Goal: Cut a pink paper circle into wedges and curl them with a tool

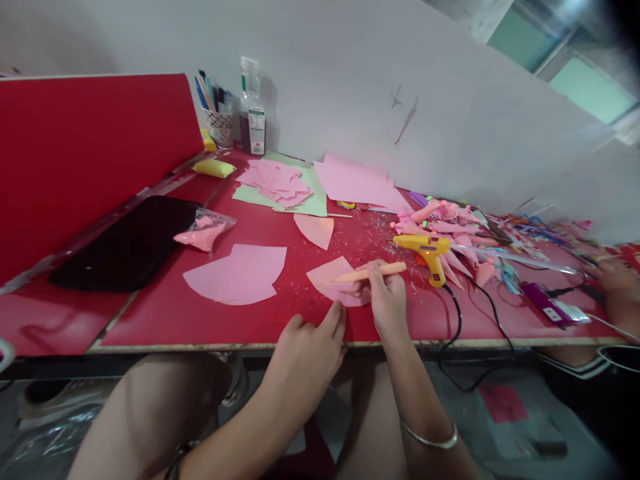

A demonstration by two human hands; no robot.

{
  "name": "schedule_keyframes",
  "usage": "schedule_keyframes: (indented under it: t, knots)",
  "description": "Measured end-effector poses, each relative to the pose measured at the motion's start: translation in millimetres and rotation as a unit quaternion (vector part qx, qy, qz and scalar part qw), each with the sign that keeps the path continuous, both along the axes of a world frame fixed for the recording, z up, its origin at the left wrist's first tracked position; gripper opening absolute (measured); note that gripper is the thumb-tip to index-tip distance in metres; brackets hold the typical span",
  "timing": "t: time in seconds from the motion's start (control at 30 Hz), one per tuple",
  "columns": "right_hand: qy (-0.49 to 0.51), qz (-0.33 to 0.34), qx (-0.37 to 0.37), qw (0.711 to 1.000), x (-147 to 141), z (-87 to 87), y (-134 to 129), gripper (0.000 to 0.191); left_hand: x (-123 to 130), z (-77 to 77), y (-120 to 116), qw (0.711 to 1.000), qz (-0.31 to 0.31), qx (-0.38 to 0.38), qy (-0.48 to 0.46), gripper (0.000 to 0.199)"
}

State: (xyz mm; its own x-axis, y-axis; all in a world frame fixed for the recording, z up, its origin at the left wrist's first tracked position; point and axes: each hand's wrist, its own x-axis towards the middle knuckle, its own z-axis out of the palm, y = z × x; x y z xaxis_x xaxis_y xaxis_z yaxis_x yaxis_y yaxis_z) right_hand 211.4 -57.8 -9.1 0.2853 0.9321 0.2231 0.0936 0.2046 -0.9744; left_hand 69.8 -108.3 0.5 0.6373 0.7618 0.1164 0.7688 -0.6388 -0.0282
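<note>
My right hand (385, 297) grips a light orange pen (390, 269), its tip over a small pink paper piece (345, 293). Part of that piece looks peach-toned; whether this is a second layer I cannot tell. My left hand (310, 347) rests at the table's front, its fingers extended and fingertips against the near edge of the same paper. To the left lies a larger pink sheet (240, 275) with a curved lower edge. A peach fan-shaped paper piece (316, 229) lies just beyond the hands.
A yellow glue gun (431, 255) with a black cord lies right, before a heap of pink paper cones (450, 223). Pink scraps (277, 180) lie behind. A phone (130, 243), a bottle (253, 120) and a pen cup (219, 127) stand or lie left. Another person's hand (615, 277) is far right.
</note>
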Motion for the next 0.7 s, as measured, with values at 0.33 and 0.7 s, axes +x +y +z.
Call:
schedule_keyframes:
  t: [0.33, 0.7]
  knots:
    - [-0.010, 0.049, -0.032, 0.998, 1.3, 4.8, -7.5, 0.019, -14.1, 10.9, 4.3, 1.000, -0.024, -0.008, 0.004, 0.035]
    - [-0.039, 0.075, -0.079, 0.993, 0.2, 4.8, -9.0, 0.018, -8.0, 9.2, -5.1, 1.000, -0.005, -0.007, 0.024, 0.041]
